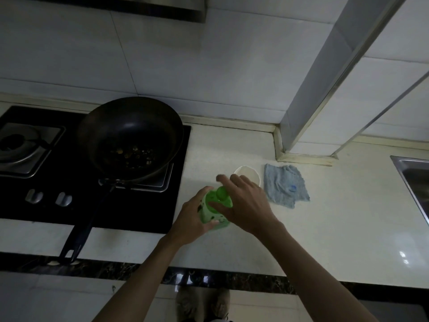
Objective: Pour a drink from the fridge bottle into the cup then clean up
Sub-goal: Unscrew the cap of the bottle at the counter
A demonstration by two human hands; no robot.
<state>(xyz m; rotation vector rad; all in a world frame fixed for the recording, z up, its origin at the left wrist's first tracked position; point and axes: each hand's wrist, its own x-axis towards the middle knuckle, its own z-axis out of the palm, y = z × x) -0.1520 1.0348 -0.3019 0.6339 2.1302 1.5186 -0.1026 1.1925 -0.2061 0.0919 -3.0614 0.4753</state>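
Note:
A green bottle stands on the white counter, right of the stove. My left hand grips its body from the left. My right hand sits over the bottle's top, thumb and fingers curled around the green cap. Just behind my right hand stands a small white cup, partly hidden by my fingers. A blue-grey cloth lies flat to the right of the cup.
A black pan with food bits sits on the black gas stove, its handle reaching toward the counter's front edge. A steel sink is at the far right. A tiled column rises behind the cloth.

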